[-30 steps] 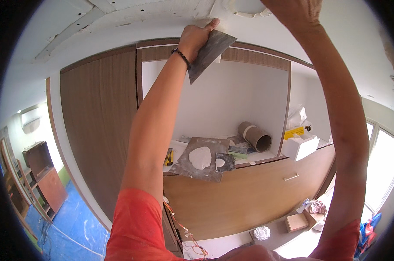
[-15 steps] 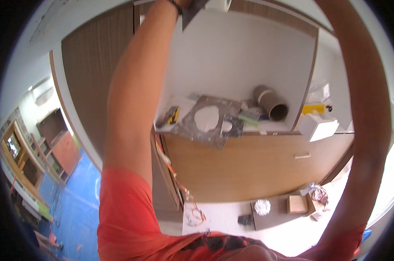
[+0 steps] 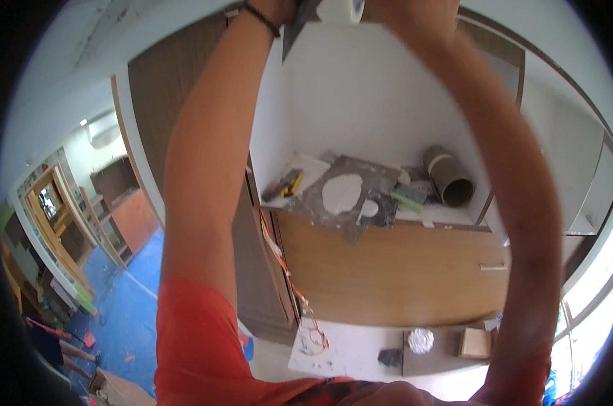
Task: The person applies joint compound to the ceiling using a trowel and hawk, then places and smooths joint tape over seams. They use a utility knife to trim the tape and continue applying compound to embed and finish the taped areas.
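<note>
Both my arms reach up to the top edge of the view. My left hand (image 3: pixel 278 9), a dark band at its wrist, is cut off by that edge. It seems closed on a dark flat blade (image 3: pixel 298 30), like a putty knife, whose pointed corner hangs down. Just right of the blade shows the lower part of a white roll (image 3: pixel 340 11), perhaps tape; what holds it is out of view. My right hand (image 3: pixel 418 15) is close by on the right, blurred, with its fingers hidden.
Below, in a cabinet niche, lie a grey board (image 3: pixel 320 203) with white paste (image 3: pixel 342 194), a yellow-and-black tool (image 3: pixel 291 185) and a brown tube (image 3: pixel 448 177). Orange wires (image 3: pixel 289 271) hang beside the wooden panel (image 3: pixel 387 271). Another person's legs (image 3: pixel 76 355) show at lower left.
My right arm has swung inward to the left, bringing that hand into view near the white roll. The view has shifted, so the niche sits a little lower and farther right.
</note>
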`<state>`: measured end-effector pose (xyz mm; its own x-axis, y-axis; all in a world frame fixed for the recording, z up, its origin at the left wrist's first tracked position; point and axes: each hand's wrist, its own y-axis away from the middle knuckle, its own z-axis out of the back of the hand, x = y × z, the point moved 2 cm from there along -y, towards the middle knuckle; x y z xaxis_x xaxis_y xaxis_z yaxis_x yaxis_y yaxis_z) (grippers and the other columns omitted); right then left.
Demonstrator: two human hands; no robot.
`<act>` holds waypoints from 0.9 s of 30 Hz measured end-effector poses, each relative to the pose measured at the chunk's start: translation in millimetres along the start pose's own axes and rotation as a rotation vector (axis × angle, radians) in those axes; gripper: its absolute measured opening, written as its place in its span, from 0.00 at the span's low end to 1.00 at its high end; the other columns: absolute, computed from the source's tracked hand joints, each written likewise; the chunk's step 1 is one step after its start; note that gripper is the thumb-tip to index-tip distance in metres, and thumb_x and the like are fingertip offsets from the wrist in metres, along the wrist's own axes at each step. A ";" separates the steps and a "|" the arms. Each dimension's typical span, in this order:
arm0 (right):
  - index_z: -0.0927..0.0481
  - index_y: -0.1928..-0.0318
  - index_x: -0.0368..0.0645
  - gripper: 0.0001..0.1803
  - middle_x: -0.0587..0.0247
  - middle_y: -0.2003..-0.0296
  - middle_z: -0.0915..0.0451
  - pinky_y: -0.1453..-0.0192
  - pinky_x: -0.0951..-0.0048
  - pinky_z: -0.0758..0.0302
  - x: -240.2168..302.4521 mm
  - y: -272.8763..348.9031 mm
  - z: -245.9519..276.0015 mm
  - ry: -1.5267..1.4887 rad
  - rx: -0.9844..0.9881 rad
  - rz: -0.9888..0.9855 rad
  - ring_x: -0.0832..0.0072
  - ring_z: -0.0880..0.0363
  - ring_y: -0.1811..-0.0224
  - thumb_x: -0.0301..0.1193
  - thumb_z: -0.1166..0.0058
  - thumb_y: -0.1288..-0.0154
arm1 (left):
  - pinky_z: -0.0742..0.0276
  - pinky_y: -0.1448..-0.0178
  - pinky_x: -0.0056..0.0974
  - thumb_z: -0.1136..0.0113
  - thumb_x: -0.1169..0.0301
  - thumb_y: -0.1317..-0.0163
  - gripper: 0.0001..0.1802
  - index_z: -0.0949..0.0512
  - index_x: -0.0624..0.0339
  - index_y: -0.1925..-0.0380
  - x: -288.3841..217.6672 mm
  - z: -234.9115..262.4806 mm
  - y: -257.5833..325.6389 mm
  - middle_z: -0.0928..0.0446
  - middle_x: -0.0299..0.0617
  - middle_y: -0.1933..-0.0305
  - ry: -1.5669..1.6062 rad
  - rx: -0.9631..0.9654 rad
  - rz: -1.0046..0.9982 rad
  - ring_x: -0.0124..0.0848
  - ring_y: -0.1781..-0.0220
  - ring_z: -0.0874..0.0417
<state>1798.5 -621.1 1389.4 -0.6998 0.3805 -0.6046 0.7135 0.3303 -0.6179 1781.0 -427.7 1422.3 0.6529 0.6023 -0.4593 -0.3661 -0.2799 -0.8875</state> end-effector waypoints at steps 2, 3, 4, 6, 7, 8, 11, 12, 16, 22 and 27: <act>0.23 0.43 0.36 0.25 0.52 0.57 0.19 0.55 0.63 0.24 -6.2 27.0 -5.0 -0.279 0.027 -0.566 0.64 0.19 0.57 0.41 0.33 0.32 | 0.18 0.61 0.45 0.39 0.40 0.30 0.38 0.18 0.73 0.52 -4.1 0.4 1.2 0.16 0.51 0.58 0.015 0.010 0.178 0.39 0.61 0.15; 0.24 0.42 0.36 0.26 0.53 0.59 0.20 0.59 0.65 0.25 -12.0 38.3 -8.6 -0.344 0.073 -0.832 0.66 0.20 0.60 0.41 0.34 0.32 | 0.19 0.64 0.43 0.38 0.38 0.32 0.38 0.17 0.71 0.55 -6.4 -0.7 1.1 0.16 0.48 0.62 0.031 0.052 0.183 0.36 0.65 0.16; 0.24 0.41 0.36 0.27 0.54 0.61 0.20 0.63 0.67 0.26 -16.3 49.4 -13.3 -0.410 0.128 -1.101 0.67 0.21 0.63 0.42 0.34 0.31 | 0.20 0.67 0.41 0.38 0.36 0.33 0.38 0.16 0.69 0.58 -6.1 -2.3 2.5 0.17 0.44 0.66 0.049 0.093 0.196 0.33 0.69 0.17; 0.26 0.38 0.36 0.30 0.57 0.63 0.20 0.65 0.68 0.28 -21.5 57.6 -27.2 -0.587 0.228 -1.381 0.70 0.23 0.64 0.43 0.34 0.31 | 0.22 0.71 0.39 0.38 0.36 0.33 0.36 0.16 0.66 0.62 -5.8 -1.1 2.0 0.18 0.40 0.70 0.002 0.075 0.201 0.30 0.74 0.19; 0.28 0.37 0.36 0.32 0.59 0.64 0.20 0.66 0.69 0.30 -22.9 59.3 -34.0 -0.678 0.286 -1.517 0.71 0.25 0.65 0.43 0.34 0.31 | 0.23 0.73 0.38 0.37 0.36 0.34 0.36 0.16 0.65 0.64 -4.6 -0.3 1.7 0.19 0.39 0.72 -0.017 0.063 0.205 0.29 0.76 0.20; 0.28 0.36 0.37 0.32 0.60 0.65 0.21 0.66 0.70 0.30 -23.2 58.8 -38.8 -0.697 0.267 -1.534 0.72 0.25 0.66 0.44 0.34 0.31 | 0.23 0.74 0.38 0.37 0.35 0.34 0.36 0.16 0.65 0.64 -3.7 -0.1 0.9 0.19 0.39 0.72 0.030 0.071 0.181 0.29 0.76 0.20; 0.29 0.35 0.38 0.34 0.63 0.68 0.22 0.66 0.69 0.30 -20.0 56.5 -55.8 -0.747 0.218 -1.548 0.73 0.27 0.67 0.44 0.33 0.33 | 0.24 0.74 0.38 0.36 0.35 0.35 0.37 0.16 0.66 0.63 -0.3 0.5 -2.0 0.18 0.39 0.71 0.092 0.099 0.137 0.29 0.75 0.20; 0.28 0.36 0.39 0.33 0.63 0.69 0.22 0.65 0.68 0.29 -18.5 56.4 -61.5 -0.757 0.204 -1.535 0.74 0.27 0.67 0.44 0.32 0.33 | 0.23 0.73 0.38 0.36 0.35 0.35 0.38 0.16 0.67 0.61 1.0 1.7 -2.9 0.18 0.39 0.70 0.057 0.111 0.144 0.29 0.74 0.20; 0.25 0.41 0.39 0.29 0.61 0.68 0.21 0.61 0.66 0.26 -17.0 55.4 -76.2 -0.490 0.132 -1.402 0.73 0.25 0.64 0.42 0.32 0.35 | 0.20 0.68 0.35 0.34 0.36 0.36 0.39 0.16 0.68 0.55 4.5 0.9 -3.4 0.18 0.39 0.67 0.147 0.182 0.112 0.27 0.71 0.19; 0.22 0.44 0.39 0.25 0.53 0.63 0.17 0.56 0.64 0.24 -8.9 55.8 -76.7 -0.543 0.047 -1.383 0.70 0.21 0.59 0.42 0.32 0.33 | 0.18 0.62 0.33 0.34 0.40 0.34 0.35 0.17 0.67 0.51 5.4 0.9 0.7 0.16 0.38 0.60 0.301 0.305 0.084 0.25 0.64 0.17; 0.26 0.38 0.39 0.32 0.40 0.45 0.20 0.39 0.57 0.24 0.1 48.6 -79.2 -0.390 0.092 -1.401 0.57 0.22 0.42 0.47 0.32 0.32 | 0.14 0.55 0.43 0.42 0.52 0.25 0.26 0.20 0.66 0.46 13.8 41.2 33.4 0.15 0.49 0.51 -0.498 0.145 -0.710 0.42 0.56 0.12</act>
<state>1836.0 -536.6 1399.1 -0.7816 -0.4588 0.4226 -0.5422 0.1648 -0.8239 1750.4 -397.9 1387.9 0.4057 0.8637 0.2991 -0.0863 0.3620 -0.9282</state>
